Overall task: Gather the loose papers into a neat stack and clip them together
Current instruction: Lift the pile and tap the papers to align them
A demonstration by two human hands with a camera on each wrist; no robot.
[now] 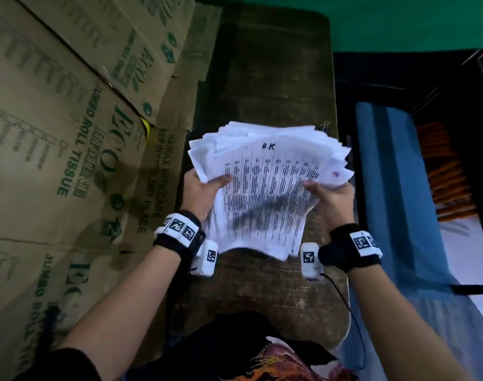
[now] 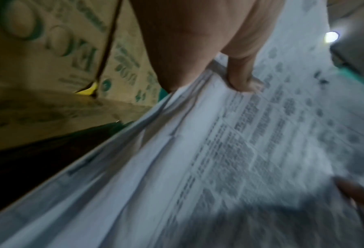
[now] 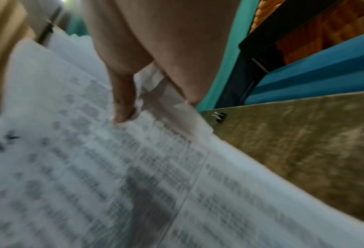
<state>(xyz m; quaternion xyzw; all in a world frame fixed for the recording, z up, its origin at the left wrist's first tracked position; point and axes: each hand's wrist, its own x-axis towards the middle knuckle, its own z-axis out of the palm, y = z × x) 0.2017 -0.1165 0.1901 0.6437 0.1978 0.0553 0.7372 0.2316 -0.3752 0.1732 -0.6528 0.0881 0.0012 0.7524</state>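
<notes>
Dim, greenish indoor light thruout. A soft shadow is cast across the papers (image 1: pixel 265 188) in the head view. Straight edges are bowed by wide-angle distortion. Both wrist views are smeared by motion blur; print left illegible. A small bright lamp (image 2: pixel 331 36) is flared far right, left-wrist view.

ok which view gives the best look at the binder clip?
Right wrist: the binder clip lies in plain sight near the table edge, past the papers, small and a bit blurred. Head view shows only its wire handles peeking from behind the papers' far right corner. Left wrist view doesn't show it.
</notes>
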